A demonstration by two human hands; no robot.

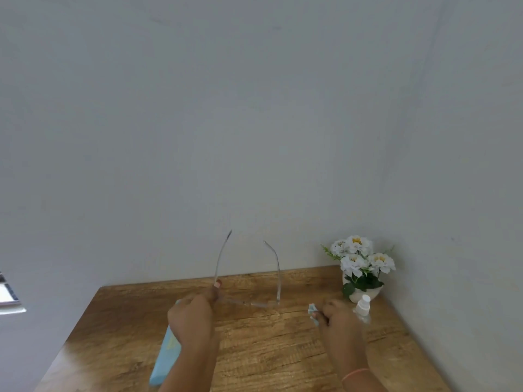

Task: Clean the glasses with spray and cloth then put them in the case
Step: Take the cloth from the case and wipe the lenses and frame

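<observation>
My left hand point(191, 315) holds a pair of clear-framed glasses point(249, 302) above the wooden table point(254, 355), gripping the frame at its left corner. Both temples are unfolded and point up and away from me. My right hand point(338, 316) is closed around a small crumpled light-blue cloth point(312, 311), a little to the right of the glasses and apart from them. A small clear spray bottle point(363, 304) with a white cap stands just behind my right hand. A light-blue glasses case point(165, 355) lies on the table under my left forearm, partly hidden.
A white pot of white artificial flowers point(360, 267) stands in the back right corner of the table, close behind the spray bottle. Grey walls close off the table at the back and the right. A window edge point(8, 295) shows at far left.
</observation>
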